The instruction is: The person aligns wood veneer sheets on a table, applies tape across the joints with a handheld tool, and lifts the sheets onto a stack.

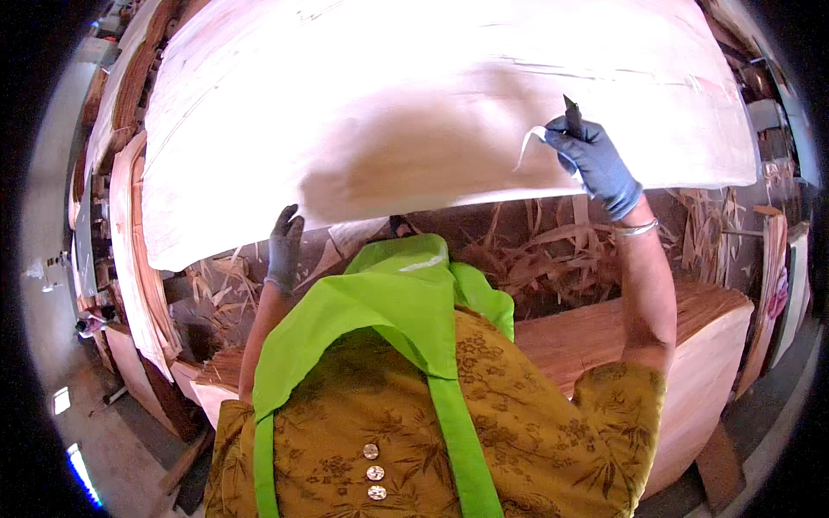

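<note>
Wood veneer sheet [285, 112], pale and wide, lies in front of the person, and I see through my head camera that it fills most of the upper part of the view. Its near edge runs between the two hands, which are well apart. The left hand [286, 246], in a grey glove, is at this edge, toward the left; I cannot tell from my side if its fingers are pinching the sheet or only touching it. The right hand [596, 164], in a blue-grey glove, is over the right part of the sheet and is closed around a dark knife [572, 112], with the tip pointing away from the body. A thin pale strip [537, 132] curls down beside its fingers; how it is held, I cannot see well. Below the near edge I see many brown wood scraps [561, 259]. Nearer to the body, a thick wood stack [691, 345] stands at the right.
</note>
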Motion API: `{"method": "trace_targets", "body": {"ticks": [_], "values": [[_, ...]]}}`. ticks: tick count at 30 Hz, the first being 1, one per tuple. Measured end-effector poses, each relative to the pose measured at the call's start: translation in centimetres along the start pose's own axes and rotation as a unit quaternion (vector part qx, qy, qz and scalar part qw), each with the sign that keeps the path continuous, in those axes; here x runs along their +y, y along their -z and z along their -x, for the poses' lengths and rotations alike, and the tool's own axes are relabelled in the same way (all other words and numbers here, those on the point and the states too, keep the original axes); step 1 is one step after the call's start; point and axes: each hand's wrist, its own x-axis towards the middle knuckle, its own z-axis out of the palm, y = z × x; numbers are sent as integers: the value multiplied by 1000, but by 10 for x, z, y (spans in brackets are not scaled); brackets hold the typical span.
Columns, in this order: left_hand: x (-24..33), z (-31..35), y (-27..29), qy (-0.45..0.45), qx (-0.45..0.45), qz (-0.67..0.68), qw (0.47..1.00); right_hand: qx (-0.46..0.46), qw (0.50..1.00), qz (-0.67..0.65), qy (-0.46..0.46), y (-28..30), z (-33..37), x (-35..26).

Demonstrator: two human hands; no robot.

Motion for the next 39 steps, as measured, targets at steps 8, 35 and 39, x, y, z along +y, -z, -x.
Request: {"method": "trace_targets", "body": {"ticks": [8, 35, 39], "values": [[57, -71, -56, -189, -58, -109, 974, 75, 980, -99, -158, -80, -48, -19], [167, -274, -197, -558, -133, -398, 716, 118, 944, -245, -187, -114, -215, 59], [156, -276, -221, -593, -99, -415, 683, 113, 950, -243, -160, -108, -217, 67]]}}
